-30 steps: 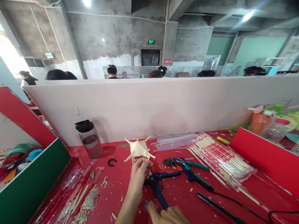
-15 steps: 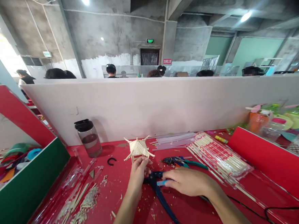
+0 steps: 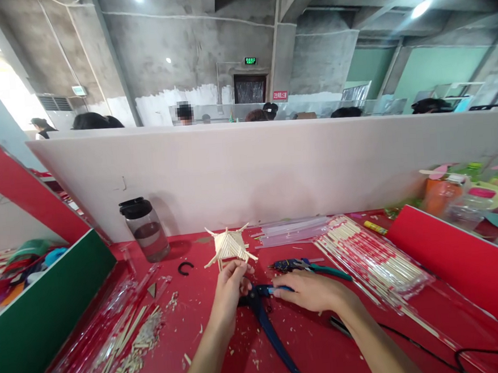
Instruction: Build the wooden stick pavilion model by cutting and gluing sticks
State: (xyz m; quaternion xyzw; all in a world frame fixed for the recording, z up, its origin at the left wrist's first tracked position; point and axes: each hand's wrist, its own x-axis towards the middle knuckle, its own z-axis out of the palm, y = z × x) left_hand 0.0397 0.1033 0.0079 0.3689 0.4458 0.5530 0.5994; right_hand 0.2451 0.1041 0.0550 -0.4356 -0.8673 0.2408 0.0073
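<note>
A small pavilion-like model of pale sticks [image 3: 229, 246], with a ribbed pointed roof and poles jutting from its corners, stands at the table's middle. Just in front of it, my left hand [image 3: 230, 290] has its fingers pinched together; what lies between them is hidden. A dark blue hand cutter [image 3: 270, 333] lies between my hands, its head by my left fingers and one long handle pointing toward me. My right hand [image 3: 310, 290] is closed around its other handle, where a light blue piece also shows at the fingertips.
Pliers [image 3: 291, 265] lie behind my right hand, bagged sticks [image 3: 373, 257] to the right. A bottle [image 3: 145, 230] stands back left, near a black ring [image 3: 185, 268]. Cut sticks [image 3: 127, 343] and scraps lie front left. A black cable [image 3: 417, 345] runs front right. White board [image 3: 231, 176] closes the back.
My right hand has shifted slightly up, and the light blue piece at its fingertips has come up against the cutter's handle. My left hand and the model stay almost still.
</note>
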